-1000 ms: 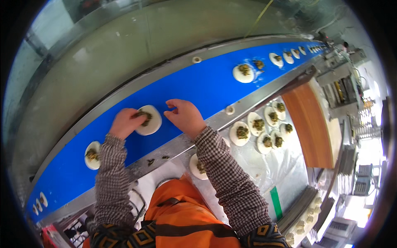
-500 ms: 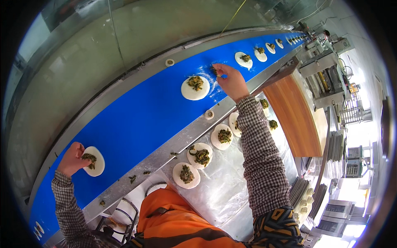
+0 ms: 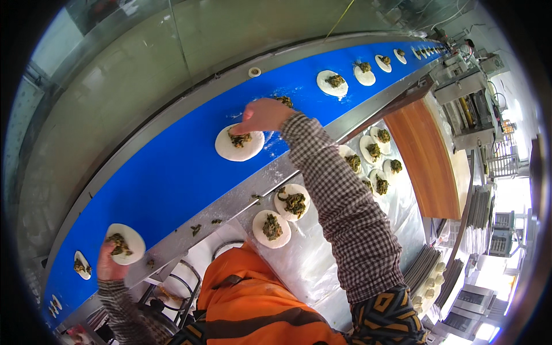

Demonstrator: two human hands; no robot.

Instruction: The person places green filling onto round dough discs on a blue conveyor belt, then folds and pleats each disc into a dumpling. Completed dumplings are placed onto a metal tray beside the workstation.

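A blue conveyor belt (image 3: 172,172) runs diagonally and carries white dough rounds topped with green filling. My right hand (image 3: 261,114) reaches over the belt, its fingertips pinched down onto the filling of one dough round (image 3: 238,145). A bit of green filling (image 3: 283,101) shows behind its knuckles. At the belt's near edge on the lower left, my left hand (image 3: 108,265) grips the rim of another filled round (image 3: 124,241). One more round (image 3: 81,265) lies just left of it.
More filled rounds (image 3: 332,83) ride the belt toward the upper right. Several filled rounds (image 3: 271,229) lie on a plastic-covered table (image 3: 322,259) beside the belt. A wooden board (image 3: 425,155) and metal machines (image 3: 466,109) stand to the right. My orange apron (image 3: 259,305) fills the bottom.
My right hand has drawn back from a far round to the one nearer me. The rounds on the belt have shifted. My left hand stays at the belt's left end on a round.
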